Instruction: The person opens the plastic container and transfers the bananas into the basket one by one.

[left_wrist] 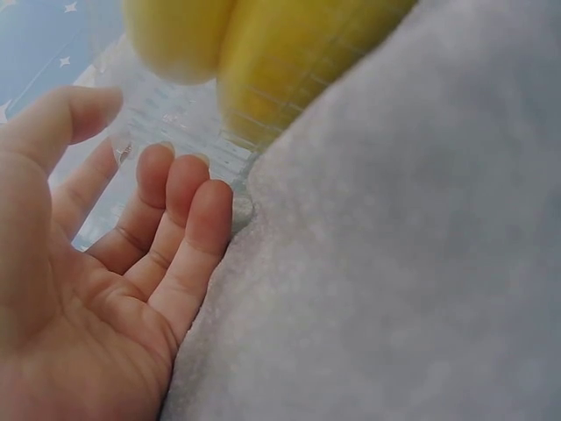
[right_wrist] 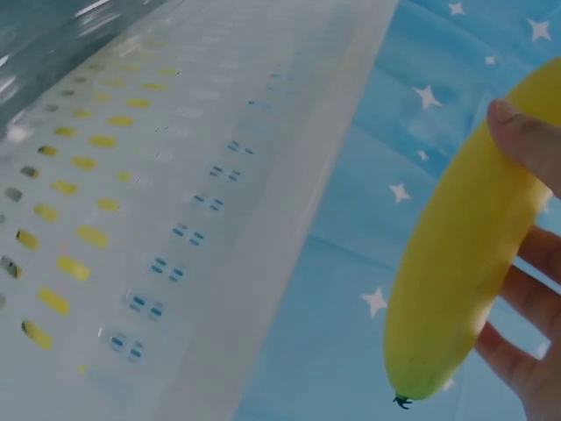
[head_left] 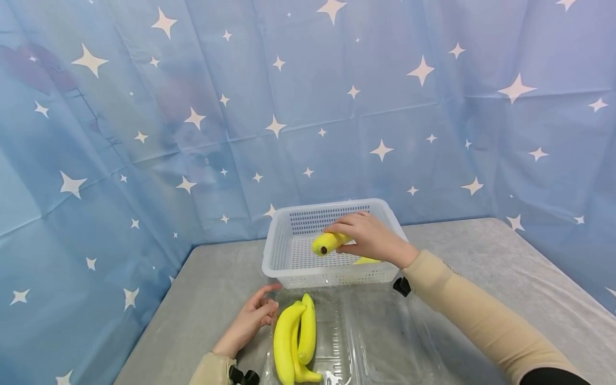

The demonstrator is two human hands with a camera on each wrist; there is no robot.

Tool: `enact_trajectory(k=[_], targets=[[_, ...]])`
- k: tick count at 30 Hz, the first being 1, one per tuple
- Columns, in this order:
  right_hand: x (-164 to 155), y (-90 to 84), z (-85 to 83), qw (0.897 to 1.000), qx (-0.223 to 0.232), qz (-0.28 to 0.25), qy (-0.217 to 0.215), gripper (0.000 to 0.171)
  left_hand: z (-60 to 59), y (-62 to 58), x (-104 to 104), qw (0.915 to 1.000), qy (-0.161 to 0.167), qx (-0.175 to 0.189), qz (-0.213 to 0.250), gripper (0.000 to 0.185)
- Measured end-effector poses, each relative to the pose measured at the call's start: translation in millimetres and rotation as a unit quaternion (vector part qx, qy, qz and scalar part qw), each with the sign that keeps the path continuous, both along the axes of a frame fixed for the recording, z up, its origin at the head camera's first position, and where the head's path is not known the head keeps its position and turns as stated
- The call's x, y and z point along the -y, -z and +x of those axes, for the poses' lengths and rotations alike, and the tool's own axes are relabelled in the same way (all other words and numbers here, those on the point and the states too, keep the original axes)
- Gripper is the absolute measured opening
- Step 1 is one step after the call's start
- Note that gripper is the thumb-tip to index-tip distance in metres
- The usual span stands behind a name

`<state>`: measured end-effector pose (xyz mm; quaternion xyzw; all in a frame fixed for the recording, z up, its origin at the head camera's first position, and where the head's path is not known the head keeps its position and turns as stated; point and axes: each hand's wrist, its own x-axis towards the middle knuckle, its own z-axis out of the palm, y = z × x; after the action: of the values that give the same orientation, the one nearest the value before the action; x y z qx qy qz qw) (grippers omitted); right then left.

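My right hand (head_left: 370,238) grips a yellow banana (head_left: 329,243) over the white perforated basket (head_left: 284,251) at the table's middle. In the right wrist view the banana (right_wrist: 465,263) is held between thumb and fingers (right_wrist: 526,136), beside the basket wall (right_wrist: 149,228). Another banana piece (head_left: 366,261) shows under the hand, inside the basket. My left hand (head_left: 252,318) rests on the table with relaxed fingers (left_wrist: 188,219) touching the edge of a clear plastic clamshell tray (head_left: 366,342). Two or three bananas (head_left: 293,342) lie in the tray's left half; in the left wrist view the bananas (left_wrist: 263,53) show through the plastic.
A grey cloth covers the table (head_left: 505,267). A blue curtain with white stars (head_left: 337,107) hangs behind and on both sides. The tray's right half (head_left: 399,342) holds nothing.
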<state>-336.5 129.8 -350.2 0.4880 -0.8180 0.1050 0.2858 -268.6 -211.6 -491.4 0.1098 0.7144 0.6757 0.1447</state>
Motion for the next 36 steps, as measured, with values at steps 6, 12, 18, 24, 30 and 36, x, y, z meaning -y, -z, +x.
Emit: enact_trajectory(k=[6, 12, 18, 24, 30, 36], targets=[[-1.7, -0.3, -8.4, 1.0, 0.009, 0.002, 0.01, 0.053, -0.8, 0.2, 0.0, 1.0, 0.003, 0.003, 0.005, 0.051], [-3.3, -3.9, -13.5, 1.0, 0.024, 0.005, 0.019, 0.052, -3.7, 0.6, -0.4, 1.0, 0.0, 0.006, 0.003, 0.051], [-3.7, -4.8, -17.6, 0.999, 0.043, 0.01, 0.029, 0.052, -1.7, -0.3, -0.7, 1.0, -0.003, 0.007, 0.002, 0.051], [-5.1, -6.6, -26.1, 0.997, 0.059, 0.015, 0.037, 0.05, -1.2, -0.5, -0.2, 0.9999, -0.005, 0.008, -0.004, 0.051], [-6.8, -9.1, -37.5, 0.994, 0.086, 0.018, 0.058, 0.052, -2.7, 1.3, 1.0, 1.0, -0.001, 0.005, -0.003, 0.051], [-11.0, -13.4, -41.5, 0.993, 0.092, 0.022, 0.065, 0.052, -1.9, 0.2, -1.0, 1.0, -0.006, 0.007, -0.003, 0.051]])
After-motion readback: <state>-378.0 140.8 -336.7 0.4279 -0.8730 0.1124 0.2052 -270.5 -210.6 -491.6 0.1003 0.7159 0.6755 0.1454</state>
